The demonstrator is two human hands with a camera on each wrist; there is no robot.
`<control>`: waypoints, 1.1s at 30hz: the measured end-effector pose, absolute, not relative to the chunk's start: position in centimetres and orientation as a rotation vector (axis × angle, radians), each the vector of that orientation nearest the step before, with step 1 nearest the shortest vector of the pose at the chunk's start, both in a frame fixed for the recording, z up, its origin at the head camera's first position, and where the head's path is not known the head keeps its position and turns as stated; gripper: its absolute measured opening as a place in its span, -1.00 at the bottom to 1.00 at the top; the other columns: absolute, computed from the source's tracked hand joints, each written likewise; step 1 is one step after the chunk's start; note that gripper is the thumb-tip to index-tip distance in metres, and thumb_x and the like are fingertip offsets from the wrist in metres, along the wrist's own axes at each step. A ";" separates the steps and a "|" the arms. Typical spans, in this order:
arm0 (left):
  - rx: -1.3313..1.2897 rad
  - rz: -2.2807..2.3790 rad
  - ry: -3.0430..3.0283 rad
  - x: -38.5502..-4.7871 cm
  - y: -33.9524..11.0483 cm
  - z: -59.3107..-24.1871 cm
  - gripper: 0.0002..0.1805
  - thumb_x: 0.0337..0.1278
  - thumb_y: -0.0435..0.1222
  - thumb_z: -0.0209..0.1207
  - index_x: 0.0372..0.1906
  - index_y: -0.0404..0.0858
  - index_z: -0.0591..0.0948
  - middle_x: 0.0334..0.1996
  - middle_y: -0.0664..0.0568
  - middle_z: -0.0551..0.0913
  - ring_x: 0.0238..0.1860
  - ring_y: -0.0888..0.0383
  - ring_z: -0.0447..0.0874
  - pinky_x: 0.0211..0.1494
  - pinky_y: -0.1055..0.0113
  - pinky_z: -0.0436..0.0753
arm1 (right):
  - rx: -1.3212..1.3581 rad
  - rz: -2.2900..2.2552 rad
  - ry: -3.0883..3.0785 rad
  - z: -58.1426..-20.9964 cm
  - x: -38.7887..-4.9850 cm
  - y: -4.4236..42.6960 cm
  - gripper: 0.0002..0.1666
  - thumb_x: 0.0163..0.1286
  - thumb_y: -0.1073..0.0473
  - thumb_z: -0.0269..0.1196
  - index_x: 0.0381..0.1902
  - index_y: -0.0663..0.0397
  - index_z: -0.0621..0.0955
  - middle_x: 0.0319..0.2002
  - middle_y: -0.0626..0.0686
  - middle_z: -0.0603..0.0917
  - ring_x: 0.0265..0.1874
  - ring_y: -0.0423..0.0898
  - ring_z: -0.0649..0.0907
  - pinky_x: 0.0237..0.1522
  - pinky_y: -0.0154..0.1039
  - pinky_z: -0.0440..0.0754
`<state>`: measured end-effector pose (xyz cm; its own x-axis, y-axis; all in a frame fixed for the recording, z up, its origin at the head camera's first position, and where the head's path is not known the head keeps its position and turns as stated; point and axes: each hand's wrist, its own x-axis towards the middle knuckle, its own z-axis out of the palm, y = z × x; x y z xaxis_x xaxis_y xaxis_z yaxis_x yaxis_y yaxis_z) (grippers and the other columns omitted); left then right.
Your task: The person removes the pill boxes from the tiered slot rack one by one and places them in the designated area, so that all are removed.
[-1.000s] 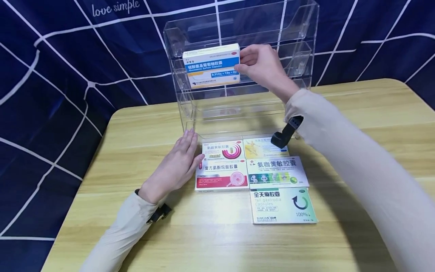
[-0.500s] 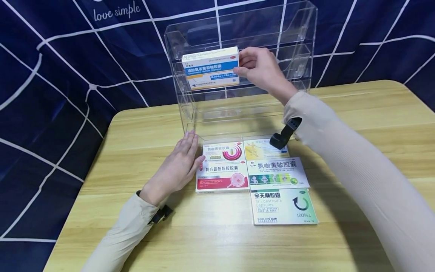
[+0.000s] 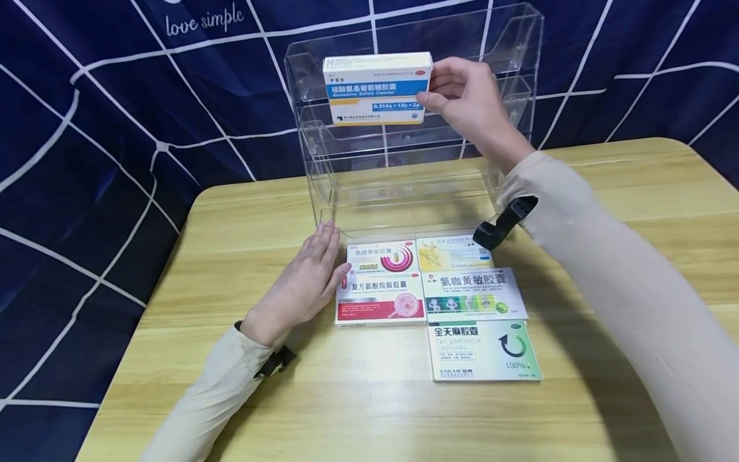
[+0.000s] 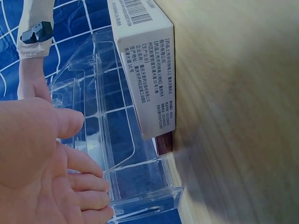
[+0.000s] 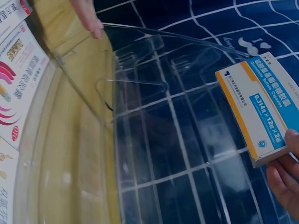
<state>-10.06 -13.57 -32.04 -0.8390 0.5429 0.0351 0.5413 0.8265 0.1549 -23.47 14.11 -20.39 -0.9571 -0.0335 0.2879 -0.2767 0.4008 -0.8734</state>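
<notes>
A white medicine box with blue and orange bands [image 3: 378, 90] is gripped at its right end by my right hand [image 3: 470, 96], thumb on the front face. The box is held up in front of the upper tiers of a clear acrylic rack [image 3: 404, 218]. In the right wrist view the same medicine box [image 5: 261, 107] hangs tilted beside the rack's side. My left hand [image 3: 300, 282] lies with straight fingers, its fingertips at the rack's lower left front corner. Its thumb is close to the left edge of a red and white medicine box [image 3: 378, 298]; contact is unclear.
Several more boxes lie on the wooden table [image 3: 260, 410] before the rack: a pink-ringed box [image 3: 381, 258], a yellow one [image 3: 450, 253], a white one with a green strip [image 3: 473, 294] and a green one [image 3: 485, 350]. A dark blue curtain [image 3: 144, 77] hangs behind.
My right hand has raised the blue-banded medicine box and shifted it slightly right, towards the rack's top tier. My left hand has stayed at the rack's lower left corner.
</notes>
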 end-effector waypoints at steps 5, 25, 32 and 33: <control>0.892 0.244 2.996 -10.1 -13.5 -32.0 -0.29 0.52 -0.05 -0.23 0.45 -0.52 0.02 0.48 -0.37 -0.06 0.50 -0.19 -0.14 0.52 0.04 -0.03 | 0.307 1.623 -2.360 -19.9 -23.3 15.1 -0.64 0.29 0.30 0.31 0.06 0.16 0.61 -0.11 -0.01 0.67 -0.18 -0.20 0.63 -0.12 -0.43 0.55; 0.862 0.244 2.988 -10.0 -13.1 -31.4 -0.30 0.52 -0.07 -0.22 0.45 -0.53 0.02 0.48 -0.37 -0.09 0.50 -0.18 -0.16 0.52 0.03 -0.01 | 0.307 1.527 -2.466 -20.4 -22.9 15.6 -0.59 0.33 0.24 0.28 0.13 0.15 0.58 -0.04 0.02 0.66 -0.16 -0.21 0.63 -0.13 -0.42 0.53; 0.833 0.275 2.975 -9.7 -12.7 -30.8 -0.30 0.52 -0.08 -0.22 0.44 -0.54 0.02 0.47 -0.38 -0.07 0.50 -0.20 -0.15 0.52 0.01 0.00 | 0.339 1.599 -2.474 -20.4 -23.3 15.9 -0.58 0.32 0.25 0.30 0.13 0.15 0.58 -0.04 0.01 0.66 -0.15 -0.20 0.63 -0.16 -0.44 0.53; 0.829 0.275 2.974 -9.7 -12.6 -30.8 -0.30 0.52 -0.08 -0.22 0.44 -0.55 0.01 0.47 -0.39 -0.07 0.50 -0.20 -0.15 0.52 0.01 0.00 | 0.345 1.609 -2.474 -20.4 -23.3 16.0 -0.59 0.31 0.26 0.30 0.13 0.15 0.58 -0.05 0.00 0.66 -0.16 -0.20 0.63 -0.17 -0.45 0.53</control>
